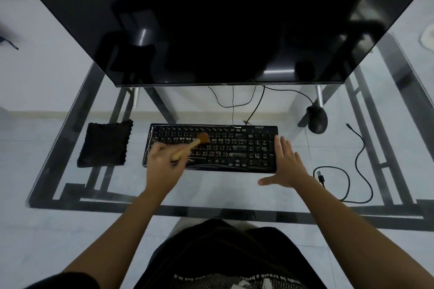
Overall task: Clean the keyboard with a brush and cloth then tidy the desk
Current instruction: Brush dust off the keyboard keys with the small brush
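— Two hands to enter. Item one: left hand [162, 164], fingers curled round the pale handle of the brush [186, 148]. The bristle head is down on the upper left key rows of the keyboard [234, 148].
— Noted. Item two?
— Right hand [285, 164], fingers straight and spread, gripping nothing. It lies flat at the keyboard's right end, touching its edge beside the number pad, with the thumb out over the desk [211, 195]. I judge it is steadying the board.
— Location of the keyboard?
— Middle of the glass desk, in front of the dark monitor [223, 19], with its long side towards the person.
— And the cloth?
— Cloth [104, 144]: black, roughly square, flat on the desk just left of the keyboard. It is apart from the keyboard and no hand is on it.
— Other stock?
— Mouse [317, 119] at the back right, and a loose cable [359, 171] looped along the right side.
— Step in hand?
— Brushing, by my reading. The brush and left hand show blurred, so a stroke is likely under way. Which keys are already done cannot be told.
— What does the next move call for?
— Light strokes carried rightward along the rows towards the number pad, while the right hand braces the board. The wipe with the cloth is not yet begun. Cable and mouse look like the tidying items.
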